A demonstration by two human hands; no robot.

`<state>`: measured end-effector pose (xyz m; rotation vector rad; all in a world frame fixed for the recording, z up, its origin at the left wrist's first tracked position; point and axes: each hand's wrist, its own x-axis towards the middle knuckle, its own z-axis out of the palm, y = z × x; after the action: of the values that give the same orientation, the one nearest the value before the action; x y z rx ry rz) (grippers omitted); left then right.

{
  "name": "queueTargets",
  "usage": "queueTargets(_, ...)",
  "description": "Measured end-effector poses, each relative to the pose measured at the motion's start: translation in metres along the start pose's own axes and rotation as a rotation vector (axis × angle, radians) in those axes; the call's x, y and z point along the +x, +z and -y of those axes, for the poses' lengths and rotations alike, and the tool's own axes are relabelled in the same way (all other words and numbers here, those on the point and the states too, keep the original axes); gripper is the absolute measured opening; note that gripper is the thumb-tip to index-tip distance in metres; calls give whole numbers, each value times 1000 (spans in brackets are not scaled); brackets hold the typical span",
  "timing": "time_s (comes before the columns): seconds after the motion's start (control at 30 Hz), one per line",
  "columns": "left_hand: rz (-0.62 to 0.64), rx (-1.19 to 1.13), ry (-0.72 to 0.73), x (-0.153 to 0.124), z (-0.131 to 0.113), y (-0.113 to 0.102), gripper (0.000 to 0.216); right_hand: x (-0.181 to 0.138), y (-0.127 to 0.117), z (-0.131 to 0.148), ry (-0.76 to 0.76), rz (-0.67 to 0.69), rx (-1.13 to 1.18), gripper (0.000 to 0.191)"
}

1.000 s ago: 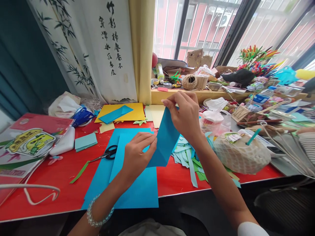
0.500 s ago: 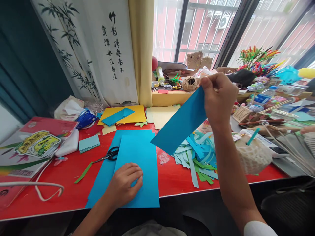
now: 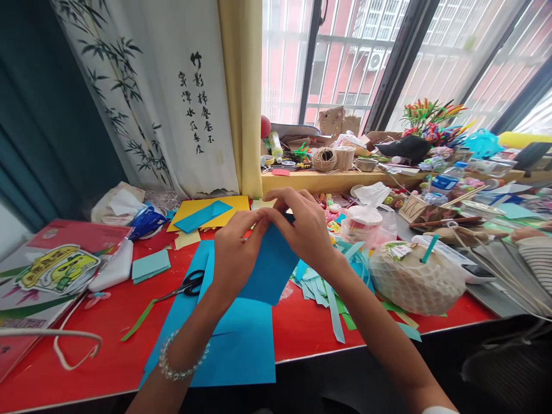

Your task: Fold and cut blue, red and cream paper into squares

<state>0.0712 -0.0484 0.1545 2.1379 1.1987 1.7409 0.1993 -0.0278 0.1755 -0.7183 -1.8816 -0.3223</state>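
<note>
A strip of blue paper [image 3: 269,267] hangs between my two hands, above larger blue sheets [image 3: 248,351] lying on the red table. My left hand [image 3: 241,247], with a beaded bracelet at the wrist, pinches the strip's upper edge. From the other side my right hand [image 3: 302,221] pinches the same edge, its fingertips meeting the left ones. Black-handled scissors [image 3: 192,283] rest on the left part of the blue sheets, their blades near a thin green strip [image 3: 140,321].
Cut paper strips [image 3: 321,290] are piled right of the sheets, beside a netted round object with a straw [image 3: 418,276]. Light-blue paper pieces [image 3: 150,265] and a yellow sheet [image 3: 239,205] lie left and behind. Craft clutter fills the sill [image 3: 297,183].
My left hand has lifted off the blue sheets to the strip. My right hand has brought the strip left and lower, so both hands now hold it.
</note>
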Motion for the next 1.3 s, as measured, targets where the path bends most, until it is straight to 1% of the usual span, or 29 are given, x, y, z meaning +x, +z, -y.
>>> queueTargets(0.07, 14, -9, 10, -4, 3, -1, 20, -3, 0, -2, 1, 28, 11, 9)
queueTargets(0.13, 44, -9, 23, -6, 5, -3, 19, -5, 0, -3, -9, 37, -8, 13)
queueTargets(0.27, 85, 36, 47, -4, 5, -5, 18, -6, 4, -3, -12, 2, -90, 19)
queueTargets(0.43, 43, 56, 69, -6, 2, -3, 16, -3, 6, -4, -61, -73, -179, 24)
queueTargets(0.57, -8, 34, 87, -12, 4, 2, 16, 1, 8, -10, -45, -173, -187, 23)
queueTargets(0.7, 18, 67, 129, -22, 10, 5, 16, 5, 6, -20, 5, -264, -198, 23)
queueTargets(0.87, 72, 92, 172, -40, 19, 1, 18, 7, -1, -28, 89, -264, -207, 24)
queueTargets(1.0, 109, 131, 196, -62, 25, -10, 19, 6, -6, -33, 112, -287, -208, 25)
queueTargets(1.07, 154, 147, 224, -77, 30, -18, 21, 6, -9, -38, 117, -301, -221, 26)
queueTargets(1.1, 197, 154, 236, -84, 33, -23, 22, 6, -12, -41, 124, -317, -232, 26)
queueTargets(1.17, 319, 189, 248, -98, 42, -34, 24, 7, -17, -49, 138, -373, -259, 26)
queueTargets(1.23, 434, 273, 261, -108, 53, -44, 24, 9, -24, -56, 147, -424, -272, 27)
queueTargets(1.27, 455, 322, 264, -110, 58, -48, 24, 10, -27, -58, 145, -427, -260, 27)
queueTargets(1.3, 448, 362, 260, -109, 62, -51, 24, 11, -30, -59, 137, -405, -233, 27)
